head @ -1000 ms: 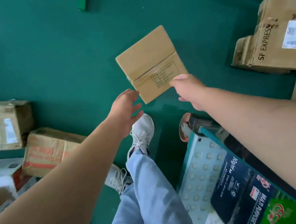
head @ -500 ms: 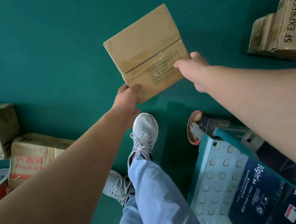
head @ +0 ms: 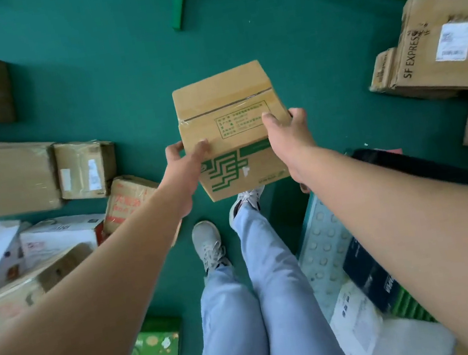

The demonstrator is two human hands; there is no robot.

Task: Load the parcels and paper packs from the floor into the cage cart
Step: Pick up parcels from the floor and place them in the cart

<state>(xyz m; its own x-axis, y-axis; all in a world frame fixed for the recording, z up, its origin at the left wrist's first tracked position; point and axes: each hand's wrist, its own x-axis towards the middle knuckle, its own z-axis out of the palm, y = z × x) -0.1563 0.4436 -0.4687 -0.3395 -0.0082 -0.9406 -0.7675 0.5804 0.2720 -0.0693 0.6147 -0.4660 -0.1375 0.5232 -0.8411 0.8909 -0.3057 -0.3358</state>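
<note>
A person looking down holds a small cardboard parcel (head: pixel 231 128) off the green floor (head: pixel 124 72), straight out ahead of their legs; the left hand (head: pixel 186 162) grips its left edge, thumb on top and fingers curled under, and the right hand (head: pixel 287 135) clamps its right edge, thumb on the printed label and fingers wrapped round the far corner; the parcel tilts toward the person, showing a green printed pattern on its near face; the cage cart (head: pixel 323 243), with a dark paper pack (head: pixel 371 281) already lying on it, sits below and behind the right hand, while more parcels (head: pixel 84 168) lie on the floor well to the left of the left hand and an SF Express box (head: pixel 446 51) well to the right of the right hand; the risk, as a judgement, is that the grip is only at the edges, so a quick swing toward the cart could let the parcel slip or knock the cart's rim; compared with half a second earlier, the parcel has been lifted and tipped nearer, the left hand has closed onto it fully, and the view has pulled back to reveal more floor.
</note>
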